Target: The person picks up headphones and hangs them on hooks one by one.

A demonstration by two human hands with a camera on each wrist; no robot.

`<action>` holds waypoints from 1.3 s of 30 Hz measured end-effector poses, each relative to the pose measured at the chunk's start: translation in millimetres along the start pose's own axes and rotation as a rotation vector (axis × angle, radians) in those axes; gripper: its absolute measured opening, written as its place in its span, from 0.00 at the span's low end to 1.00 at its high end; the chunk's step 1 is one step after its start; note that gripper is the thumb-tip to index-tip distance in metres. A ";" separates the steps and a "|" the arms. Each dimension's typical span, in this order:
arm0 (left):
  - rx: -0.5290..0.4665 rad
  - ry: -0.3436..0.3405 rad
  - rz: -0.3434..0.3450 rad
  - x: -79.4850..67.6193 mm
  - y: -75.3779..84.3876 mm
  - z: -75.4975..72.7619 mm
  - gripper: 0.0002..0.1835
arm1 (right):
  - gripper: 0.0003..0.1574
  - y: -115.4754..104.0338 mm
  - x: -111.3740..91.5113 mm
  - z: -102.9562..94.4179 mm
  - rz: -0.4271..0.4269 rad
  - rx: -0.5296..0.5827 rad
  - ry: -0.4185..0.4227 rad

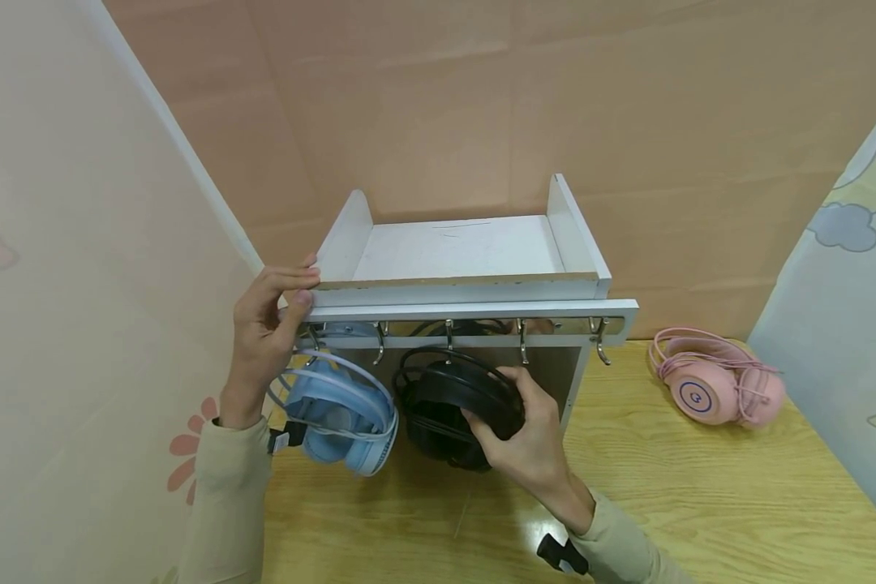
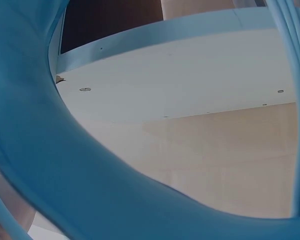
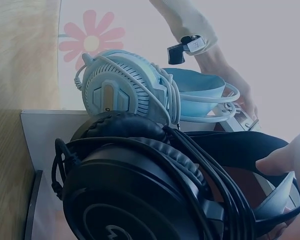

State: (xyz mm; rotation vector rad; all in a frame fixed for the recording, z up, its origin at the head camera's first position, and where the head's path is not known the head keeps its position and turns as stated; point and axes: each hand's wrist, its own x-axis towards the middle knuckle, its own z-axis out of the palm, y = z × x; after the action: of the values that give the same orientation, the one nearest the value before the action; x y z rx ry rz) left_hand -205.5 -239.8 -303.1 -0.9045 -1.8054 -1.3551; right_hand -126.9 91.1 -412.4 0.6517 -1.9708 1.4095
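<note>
My right hand (image 1: 529, 434) grips the black headphones (image 1: 485, 397) by the headband, thumb on the near side. They are just below the middle hook (image 1: 448, 334) of a white shelf's hook rail; whether the band rests on that hook I cannot tell. Wound cable runs along their side in the right wrist view. My left hand (image 1: 266, 324) holds the left end of the white shelf (image 1: 453, 311), fingers on top and thumb at the front. Light blue headphones (image 1: 368, 401) hang at the leftmost hook below it. Their blue headband (image 2: 90, 170) fills much of the left wrist view.
Pink headphones (image 1: 708, 389) with a wrapped cable lie on the wood-grain surface (image 1: 672, 478) at the right. Other metal hooks (image 1: 523, 341) line the rail. A brown panel (image 1: 438, 105) stands behind the shelf, with patterned pale walls (image 1: 80, 243) on both sides.
</note>
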 end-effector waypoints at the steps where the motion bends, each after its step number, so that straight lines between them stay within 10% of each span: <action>1: 0.001 -0.001 0.001 0.0 -0.1 0.0 0.09 | 0.30 0.2 -0.1 -0.1 0.002 -0.002 0.000; 39: 0.004 -0.003 0.010 0.8 -0.5 0.3 0.09 | 0.53 -4.4 -10.2 -26.9 -0.075 -0.047 0.005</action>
State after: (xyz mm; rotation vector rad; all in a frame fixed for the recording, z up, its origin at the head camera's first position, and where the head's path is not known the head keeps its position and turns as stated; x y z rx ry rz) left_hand -206.3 -239.5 -302.7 -0.9121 -1.8030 -1.3444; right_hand -111.4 115.7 -410.6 0.6933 -1.9491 1.3151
